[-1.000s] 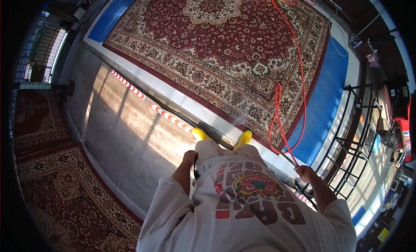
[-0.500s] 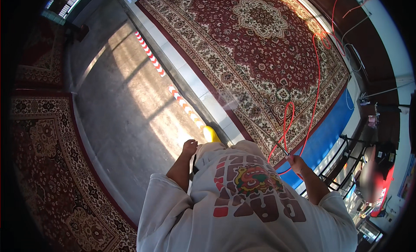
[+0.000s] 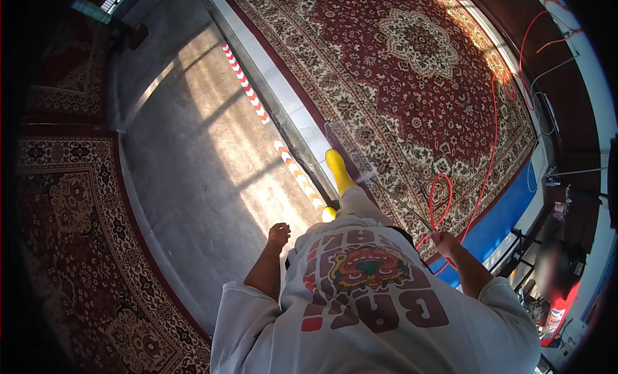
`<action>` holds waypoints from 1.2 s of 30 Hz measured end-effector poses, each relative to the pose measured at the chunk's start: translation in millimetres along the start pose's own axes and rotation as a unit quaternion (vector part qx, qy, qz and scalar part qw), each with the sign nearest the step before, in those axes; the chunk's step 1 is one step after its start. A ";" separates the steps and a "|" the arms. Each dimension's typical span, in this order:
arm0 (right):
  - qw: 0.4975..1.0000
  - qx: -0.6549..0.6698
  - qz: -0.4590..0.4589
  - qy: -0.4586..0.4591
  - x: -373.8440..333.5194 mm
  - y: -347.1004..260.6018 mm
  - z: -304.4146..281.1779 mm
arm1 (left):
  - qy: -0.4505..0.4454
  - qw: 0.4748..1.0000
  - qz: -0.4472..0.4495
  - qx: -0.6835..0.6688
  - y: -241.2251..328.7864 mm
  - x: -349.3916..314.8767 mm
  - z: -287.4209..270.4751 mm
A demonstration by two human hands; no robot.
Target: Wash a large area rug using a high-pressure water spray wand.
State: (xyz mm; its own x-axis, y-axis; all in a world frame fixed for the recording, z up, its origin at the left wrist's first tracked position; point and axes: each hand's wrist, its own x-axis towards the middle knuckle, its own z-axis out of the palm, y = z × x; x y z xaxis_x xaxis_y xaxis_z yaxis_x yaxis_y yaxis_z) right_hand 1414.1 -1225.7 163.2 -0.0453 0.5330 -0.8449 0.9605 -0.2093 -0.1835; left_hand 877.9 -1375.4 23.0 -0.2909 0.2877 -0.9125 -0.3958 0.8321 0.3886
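A thin metal wand [image 3: 407, 210] is gripped in my right hand [image 3: 444, 243], pointing forward and left over the patterned red rug [image 3: 360, 97]. Around the wand's far end is a pale, see-through blur [image 3: 364, 174]; whether it is spray or a flat head I cannot tell. A red hose [image 3: 479, 200] loops over the rug and passes close to my right hand. My left hand [image 3: 279, 234] hangs at my left side above the concrete floor, fingers loosely bent and apart, holding nothing. One yellow boot [image 3: 337, 170] is stretched forward at the rug's left edge; the other boot's tip [image 3: 328, 214] shows behind it.
White tiles [image 3: 293, 107] and a low ledge with red-and-white chevron tape [image 3: 246, 84] run along the rug's left side. More patterned rugs [image 3: 84, 245] lie at the left. Blue flooring [image 3: 505, 194] borders the rug. A person [image 3: 550, 271], blurred, is beside black racks at right.
I have stepped forward, and one yellow boot now reaches the rug's edge. The wand has stayed in my right hand. My left hand has swung slightly back.
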 end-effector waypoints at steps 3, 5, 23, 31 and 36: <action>0.995 -0.083 0.043 -0.044 17.4 -22.2 -31.4 | 0.039 0.998 0.004 0.042 0.6 25.9 -14.8; 0.991 -0.089 0.058 -0.081 7.3 -64.8 -66.4 | 0.061 0.997 0.011 0.045 10.0 45.8 -23.6; 0.999 -0.025 -0.028 0.003 126.6 -318.1 -155.0 | 0.030 0.999 0.001 0.037 218.1 137.3 -100.5; 0.996 0.042 -0.053 0.062 121.5 -407.0 -141.1 | -0.024 0.998 0.030 0.055 312.3 167.7 -151.5; 0.997 0.050 -0.006 0.055 96.2 -416.2 -131.8 | 0.025 0.999 0.038 -0.010 351.6 176.3 -185.3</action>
State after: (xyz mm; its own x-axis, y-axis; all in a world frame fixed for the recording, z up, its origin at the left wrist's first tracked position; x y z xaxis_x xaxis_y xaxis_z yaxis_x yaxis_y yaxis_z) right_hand 1046.2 -979.2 224.6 -0.0206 0.6206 -0.7838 0.9275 -0.2809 -0.2468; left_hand 526.0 -1120.0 22.5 -0.3635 0.3245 -0.8732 -0.3876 0.7997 0.4585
